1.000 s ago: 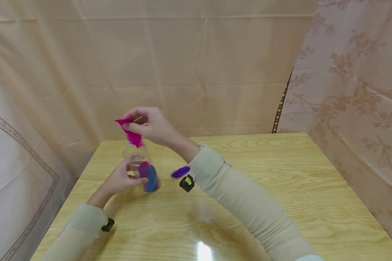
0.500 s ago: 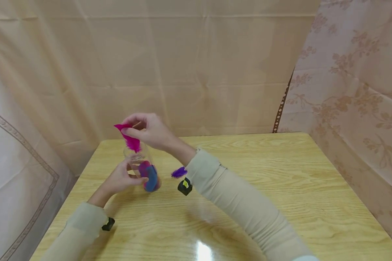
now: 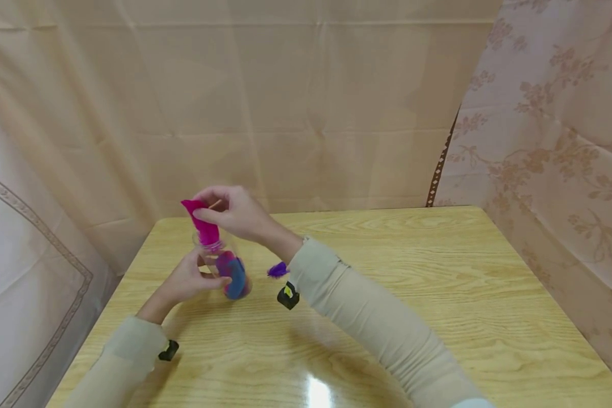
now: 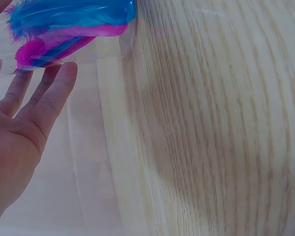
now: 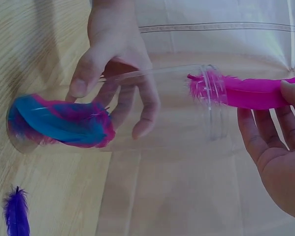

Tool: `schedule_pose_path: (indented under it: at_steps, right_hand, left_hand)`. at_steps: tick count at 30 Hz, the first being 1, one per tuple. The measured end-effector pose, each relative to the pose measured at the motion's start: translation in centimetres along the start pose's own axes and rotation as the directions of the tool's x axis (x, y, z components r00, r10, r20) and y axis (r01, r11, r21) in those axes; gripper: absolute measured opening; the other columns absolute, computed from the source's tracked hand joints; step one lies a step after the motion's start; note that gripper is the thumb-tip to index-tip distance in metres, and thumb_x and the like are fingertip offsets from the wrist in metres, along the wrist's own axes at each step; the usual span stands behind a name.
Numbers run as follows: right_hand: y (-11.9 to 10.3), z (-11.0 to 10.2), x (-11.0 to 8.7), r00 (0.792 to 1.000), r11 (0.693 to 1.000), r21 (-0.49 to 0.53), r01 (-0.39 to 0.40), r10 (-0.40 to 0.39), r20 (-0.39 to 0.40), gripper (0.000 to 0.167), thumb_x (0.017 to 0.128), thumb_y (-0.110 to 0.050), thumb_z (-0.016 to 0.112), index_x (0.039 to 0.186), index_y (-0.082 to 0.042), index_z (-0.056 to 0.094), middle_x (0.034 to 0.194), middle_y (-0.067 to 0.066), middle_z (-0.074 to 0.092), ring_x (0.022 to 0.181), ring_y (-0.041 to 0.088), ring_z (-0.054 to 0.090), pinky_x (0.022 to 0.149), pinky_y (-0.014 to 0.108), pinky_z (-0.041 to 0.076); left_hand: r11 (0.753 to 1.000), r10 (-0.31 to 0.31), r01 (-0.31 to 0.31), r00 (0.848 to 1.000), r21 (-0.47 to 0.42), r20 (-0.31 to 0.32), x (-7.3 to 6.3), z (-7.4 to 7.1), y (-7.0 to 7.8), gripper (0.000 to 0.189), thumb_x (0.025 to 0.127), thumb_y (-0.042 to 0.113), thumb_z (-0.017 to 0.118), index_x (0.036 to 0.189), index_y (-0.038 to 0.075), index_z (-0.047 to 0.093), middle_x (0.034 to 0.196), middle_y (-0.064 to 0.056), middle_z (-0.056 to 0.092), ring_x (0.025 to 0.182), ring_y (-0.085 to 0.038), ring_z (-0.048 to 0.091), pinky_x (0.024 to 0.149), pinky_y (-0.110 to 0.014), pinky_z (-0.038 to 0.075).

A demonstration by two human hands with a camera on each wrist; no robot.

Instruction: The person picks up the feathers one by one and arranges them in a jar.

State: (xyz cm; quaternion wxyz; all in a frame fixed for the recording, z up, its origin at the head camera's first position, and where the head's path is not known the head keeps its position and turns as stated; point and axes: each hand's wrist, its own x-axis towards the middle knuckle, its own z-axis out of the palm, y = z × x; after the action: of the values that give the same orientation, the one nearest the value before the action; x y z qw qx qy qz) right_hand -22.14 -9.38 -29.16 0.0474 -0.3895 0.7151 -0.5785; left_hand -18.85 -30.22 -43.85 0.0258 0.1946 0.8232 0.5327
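Observation:
A clear jar [image 5: 177,113] stands on the table, with blue and pink feathers [image 5: 63,123] bunched in its lower part. My left hand [image 3: 191,277] holds the jar's side, thumb and fingers curved around it; in the left wrist view the fingers [image 4: 58,91] lie against the clear wall. Above the mouth, my right hand [image 3: 237,212] pinches a bright pink feather [image 3: 206,226] between thumb and fingers. In the right wrist view, that feather's fluffy end is just inside the jar's rim.
One purple feather [image 3: 277,270] lies on the wooden table [image 3: 413,294], right of the jar and close to the right sleeve. Black wrist devices [image 3: 288,296] show below the cuffs. Beige cloth [image 3: 285,113] hangs behind the table, with patterned cloth [image 3: 551,141] at the right.
My right hand has moved down, bringing the pink feather from above the jar until its lower end is inside the mouth. The left hand and jar have stayed in place.

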Motion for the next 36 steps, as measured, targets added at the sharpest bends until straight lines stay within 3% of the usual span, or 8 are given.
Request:
schedule_pose_path:
  at_steps: [8,29,36]
  right_hand:
    - [0.6,0.1,0.2,1.000,1.000,0.005,-0.003,0.003,0.022,0.028,0.097,-0.009,0.070,0.124,-0.005,0.069,0.099,0.003,0.071,0.082,0.010,0.069,0.075,0.024,0.059]
    - [1.8,-0.3,0.5,0.997,0.990,-0.124,0.068,-0.063,0.040,0.019,0.097,-0.009,0.070,0.115,-0.002,0.073,0.104,0.004,0.075,0.089,0.004,0.067,0.082,0.018,0.054]
    - [1.4,-0.6,0.4,0.997,0.973,-0.221,0.072,-0.065,0.041,0.016,0.097,-0.014,0.071,0.110,-0.008,0.076,0.100,-0.003,0.076,0.090,0.001,0.066,0.082,0.015,0.051]
  left_hand:
    - [1.000,0.019,-0.019,1.000,0.001,-0.002,0.2,-0.2,0.1,0.072,0.080,0.002,0.085,0.141,0.004,0.046,0.126,-0.021,0.063,0.107,-0.043,0.060,0.079,-0.035,0.061]
    - [1.000,0.016,-0.016,1.000,0.023,0.010,0.9,-0.6,-0.4,0.072,0.082,0.006,0.085,0.142,0.007,0.046,0.132,-0.017,0.059,0.109,-0.039,0.058,0.080,-0.034,0.060]
    - [1.000,0.020,-0.020,1.000,0.021,0.015,1.0,-0.6,-0.3,0.069,0.082,0.005,0.085,0.140,0.004,0.047,0.129,-0.017,0.060,0.107,-0.040,0.059,0.080,-0.034,0.060]
